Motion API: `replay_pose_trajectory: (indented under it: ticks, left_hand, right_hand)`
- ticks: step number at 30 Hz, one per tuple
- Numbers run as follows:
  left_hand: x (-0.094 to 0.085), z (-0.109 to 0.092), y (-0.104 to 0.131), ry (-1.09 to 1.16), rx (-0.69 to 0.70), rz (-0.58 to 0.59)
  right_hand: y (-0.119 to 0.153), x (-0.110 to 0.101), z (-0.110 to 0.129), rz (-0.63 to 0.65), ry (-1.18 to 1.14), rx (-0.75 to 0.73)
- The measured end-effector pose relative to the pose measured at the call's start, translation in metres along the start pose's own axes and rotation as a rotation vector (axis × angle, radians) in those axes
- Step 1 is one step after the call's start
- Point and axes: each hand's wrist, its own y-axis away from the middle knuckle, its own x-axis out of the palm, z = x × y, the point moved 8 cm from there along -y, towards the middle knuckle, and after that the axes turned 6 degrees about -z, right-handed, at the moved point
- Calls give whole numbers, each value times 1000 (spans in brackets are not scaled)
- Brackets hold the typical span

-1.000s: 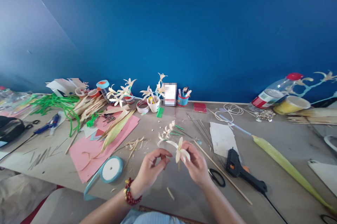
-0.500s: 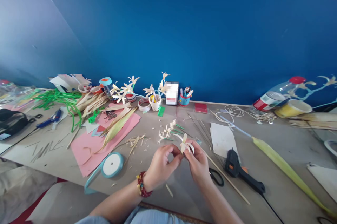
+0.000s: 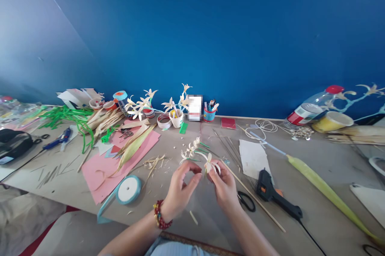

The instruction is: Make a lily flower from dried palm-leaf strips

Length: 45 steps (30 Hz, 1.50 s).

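A pale handmade flower (image 3: pixel 209 163) with thin curling petals is pinched at its base by the thumb and fingers of my right hand (image 3: pixel 224 187). Just left of the flower, my left hand (image 3: pixel 180 187) has its thumb and index finger curved, tips close to each other, with nothing visible between them. A red bead bracelet circles the left wrist. Behind my hands, several small cream flowers (image 3: pixel 191 149) on green stems lie on the table. Black scissor handles (image 3: pixel 246 201) and a thin wooden stick (image 3: pixel 255 198) lie beside my right hand.
A black glue gun (image 3: pixel 275 196) lies to the right, near white paper (image 3: pixel 254 157) and a long green husk (image 3: pixel 321 189). Left are a blue ribbon roll (image 3: pixel 128 190), pink paper (image 3: pixel 96 171) and green strips (image 3: pixel 67 113). A flower-filled cup (image 3: pixel 176 119) stands at the back.
My left hand has drawn away from the flower's base to the left. My right hand still holds the flower, in nearly the same place. The view has shifted slightly.
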Motion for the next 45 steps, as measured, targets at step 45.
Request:
replay_pose_trajectory:
  ticks: [45]
  left_hand:
    - [23, 21, 20, 656, -434, 68]
  right_hand:
    - [9, 8, -5, 59, -124, 79]
